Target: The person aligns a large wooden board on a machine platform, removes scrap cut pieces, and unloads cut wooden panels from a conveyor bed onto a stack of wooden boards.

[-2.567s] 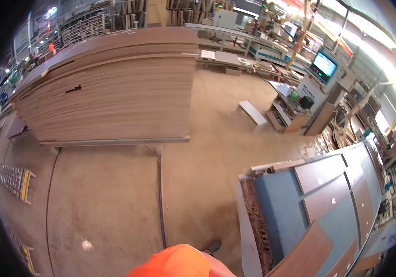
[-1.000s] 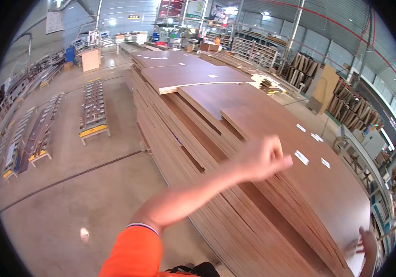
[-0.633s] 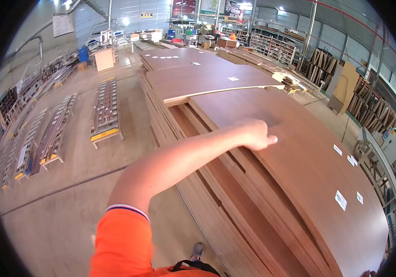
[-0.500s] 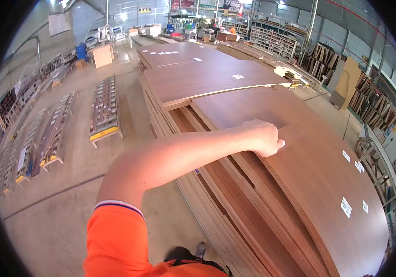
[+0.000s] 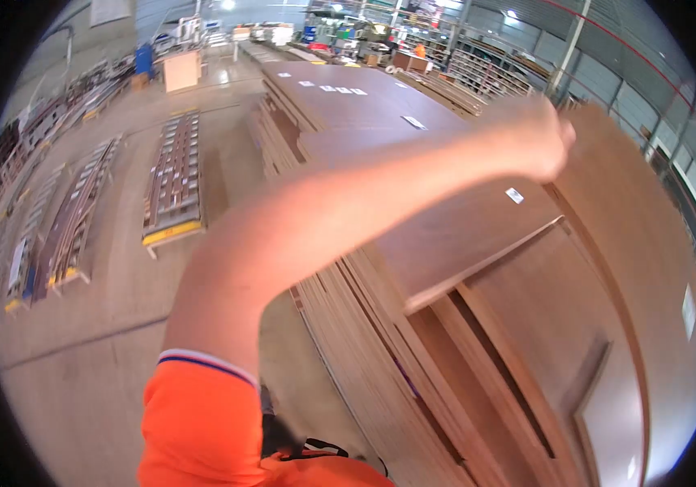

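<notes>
My left hand (image 5: 544, 140) reaches across from the left, slightly blurred, with its fingers closed at the near edge of a large brown wood panel (image 5: 636, 211). That panel is raised and tilted on its side along the right of the view, with a white label (image 5: 689, 312) on its face. Beneath it lies another brown panel (image 5: 538, 300) on the stack, beside a smaller piece (image 5: 611, 414) showing a raised edge. A labelled panel (image 5: 453, 243) lies farther forward under my forearm. My right hand is out of the picture.
Layered panel edges (image 5: 348, 325) run along the stack's near side. Low racks (image 5: 173, 174) with yellow ends stand on the floor to the left. More labelled panels (image 5: 340, 109) lie ahead. Shelving (image 5: 486, 69) lines the back.
The upper panel has gone from lying flat to standing tilted at the right, uncovering the panels below. My left hand has moved up and to the right with its edge.
</notes>
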`<state>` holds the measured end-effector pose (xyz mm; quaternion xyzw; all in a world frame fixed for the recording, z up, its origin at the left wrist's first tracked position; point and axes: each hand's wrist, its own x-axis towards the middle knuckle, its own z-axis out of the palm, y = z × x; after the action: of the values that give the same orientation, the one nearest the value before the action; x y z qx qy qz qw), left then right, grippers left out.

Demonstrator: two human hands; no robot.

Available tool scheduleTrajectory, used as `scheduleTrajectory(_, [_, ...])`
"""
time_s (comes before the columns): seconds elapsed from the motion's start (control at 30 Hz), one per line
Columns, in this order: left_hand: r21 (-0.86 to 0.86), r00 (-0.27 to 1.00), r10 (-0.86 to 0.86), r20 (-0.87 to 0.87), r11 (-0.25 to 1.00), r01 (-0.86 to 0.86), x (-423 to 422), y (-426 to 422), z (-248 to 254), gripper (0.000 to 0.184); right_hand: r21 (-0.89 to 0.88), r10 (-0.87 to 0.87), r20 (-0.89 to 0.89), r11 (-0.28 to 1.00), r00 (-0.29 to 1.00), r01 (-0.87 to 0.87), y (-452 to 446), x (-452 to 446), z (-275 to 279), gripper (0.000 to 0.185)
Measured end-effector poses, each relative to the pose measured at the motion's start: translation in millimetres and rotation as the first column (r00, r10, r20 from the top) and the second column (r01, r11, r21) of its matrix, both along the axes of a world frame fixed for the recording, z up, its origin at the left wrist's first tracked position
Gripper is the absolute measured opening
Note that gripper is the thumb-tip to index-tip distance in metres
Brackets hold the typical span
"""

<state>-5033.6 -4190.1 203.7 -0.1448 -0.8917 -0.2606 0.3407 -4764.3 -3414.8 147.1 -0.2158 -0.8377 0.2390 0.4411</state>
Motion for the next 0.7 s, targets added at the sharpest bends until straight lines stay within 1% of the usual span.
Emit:
scheduleTrajectory(0.03, [0.021, 0.996, 0.023, -0.090, 1.000, -0.021, -7.8, -45.7, 3.4, 0.055, -0.091, -0.149, -0.015, 0.985, 0.989, 0.147, -138.4, -19.4, 27.5, 0.042])
scheduleTrajectory(0.07, [0.135, 0.993, 0.072, -0.097, 0.989, -0.058, -28.2, -96.1, 7.5, 0.056, 0.171, -0.034, -0.089, 0.984, 0.995, 0.049, -178.6, -31.9, 28.9, 0.049])
scheduleTrajectory(0.1, [0.117, 0.991, 0.063, -0.121, 0.992, -0.049, -28.2, -146.2, 12.5, 0.055, 0.232, 0.035, -0.123, 0.973, 0.992, -0.006, -237.6, -46.4, 33.5, 0.057])
scheduleTrajectory(0.13, [0.115, 0.978, 0.054, -0.202, 0.993, -0.031, -36.3, -189.0, 19.7, 0.056, 0.249, 0.089, -0.176, 0.968, 0.980, -0.043, -241.7, -65.9, 35.0, 0.062])
scheduleTrajectory(0.17, [0.202, 0.964, 0.101, -0.245, 0.978, -0.051, -35.2, -222.5, 25.7, 0.057, 0.196, 0.108, -0.154, 0.978, 0.982, -0.077, -289.7, -79.7, 38.5, 0.072])
scheduleTrajectory(0.2, [0.196, 0.904, 0.129, -0.407, 0.979, -0.052, -35.2, -254.5, 30.2, 0.057, -0.147, 0.161, -0.240, 0.969, 0.957, -0.200, -314.7, -100.3, 50.1, 0.068])
scheduleTrajectory(0.23, [0.231, 0.910, 0.166, -0.379, 0.970, -0.081, -29.6, -284.8, 39.5, 0.052, -0.152, 0.131, -0.257, 0.973, 0.957, -0.174, -306.6, -125.3, 49.8, 0.068])
scheduleTrajectory(0.27, [0.237, 0.901, 0.185, -0.393, 0.967, -0.095, -33.6, -316.9, 45.9, 0.051, 0.069, 0.147, -0.284, 0.989, 0.948, -0.132, -283.5, -158.7, 46.8, 0.059])
scheduleTrajectory(0.3, [0.243, 0.890, 0.203, -0.407, 0.964, -0.109, -42.6, -347.4, 50.0, 0.051, 0.286, 0.163, -0.300, 0.955, 0.940, -0.075, -276.8, -180.9, 43.5, 0.052])
scheduleTrajectory(0.33, [0.244, 0.881, 0.197, -0.431, 0.965, -0.096, -51.5, -374.4, 50.0, 0.053, 0.310, 0.142, -0.356, 0.950, 0.924, -0.027, -296.8, -199.6, 44.5, 0.053])
scheduleTrajectory(0.37, [0.244, 0.871, 0.190, -0.454, 0.966, -0.084, -63.7, -400.0, 46.5, 0.055, 0.320, 0.117, -0.364, 0.947, 0.924, 0.007, -312.6, -217.2, 43.6, 0.052])
scheduleTrajectory(0.4, [0.220, 0.864, 0.209, -0.459, 0.968, -0.117, -78.5, -425.6, 41.0, 0.057, 0.330, 0.090, -0.372, 0.943, 0.924, 0.040, -329.6, -234.7, 42.9, 0.052])
scheduleTrajectory(0.43, [0.237, 0.835, 0.229, -0.500, 0.964, -0.123, -100.2, -452.4, 34.0, 0.057, 0.338, 0.064, -0.381, 0.938, 0.922, 0.075, -345.1, -252.3, 42.0, 0.051])
scheduleTrajectory(0.47, [0.256, 0.805, 0.250, -0.538, 0.958, -0.127, -122.2, -478.6, 28.2, 0.058, 0.206, 0.117, -0.468, 0.978, 0.876, -0.020, -404.9, -278.3, 45.5, 0.050])
scheduleTrajectory(0.5, [0.233, 0.793, 0.264, -0.549, 0.960, -0.158, -141.5, -505.9, 28.1, 0.058, 0.176, 0.203, -0.483, 0.975, 0.852, -0.132, -425.6, -301.1, 43.4, 0.049])
scheduleTrajectory(0.53, [0.235, 0.794, 0.272, -0.543, 0.957, -0.168, -158.1, -532.5, 30.9, 0.058, 0.294, 0.215, -0.495, 0.953, 0.842, -0.070, -458.8, -325.2, 48.4, 0.052])
scheduleTrajectory(0.57, [0.236, 0.796, 0.281, -0.537, 0.955, -0.178, -174.0, -559.5, 33.5, 0.057, 0.279, 0.184, -0.508, 0.959, 0.842, -0.042, -493.4, -351.0, 52.5, 0.052])
scheduleTrajectory(0.63, [0.273, 0.831, 0.277, -0.482, 0.949, -0.158, -195.2, -621.5, 30.9, 0.058, 0.121, 0.224, -0.547, 0.974, 0.806, -0.189, -572.5, -413.2, 46.5, 0.052])
scheduleTrajectory(0.67, [0.303, 0.837, 0.305, -0.455, 0.936, -0.176, -217.0, -649.4, 33.8, 0.058, 0.105, 0.152, -0.514, 0.988, 0.844, -0.114, -621.0, -433.2, 40.0, 0.051])
scheduleTrajectory(0.7, [0.282, 0.842, 0.289, -0.455, 0.944, -0.171, -239.1, -669.5, 41.3, 0.058, 0.128, 0.179, -0.492, 0.983, 0.852, -0.133, -647.2, -453.2, 44.0, 0.050])
